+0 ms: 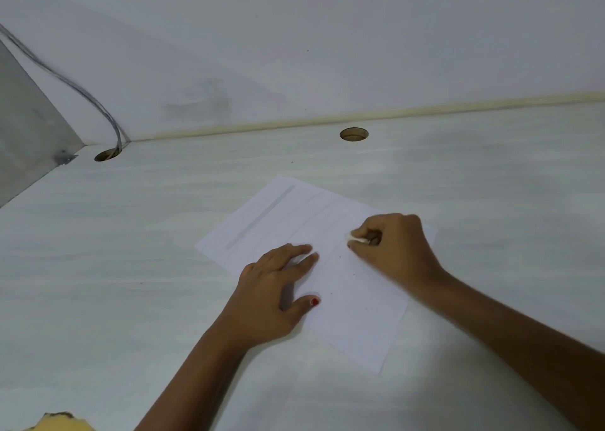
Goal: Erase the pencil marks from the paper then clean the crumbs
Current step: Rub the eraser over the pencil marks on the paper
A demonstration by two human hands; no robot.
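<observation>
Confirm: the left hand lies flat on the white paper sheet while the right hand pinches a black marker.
One error: the right hand pinches a small white eraser, not a black marker, as the head view shows. The left hand does lie flat on the white paper sheet.

- The surface [458,175] is pale wood-grain laminate, matt and smooth.
- The paper [357,316] is thin, white, matt.
- The eraser [357,239] looks white, rubbery.
</observation>
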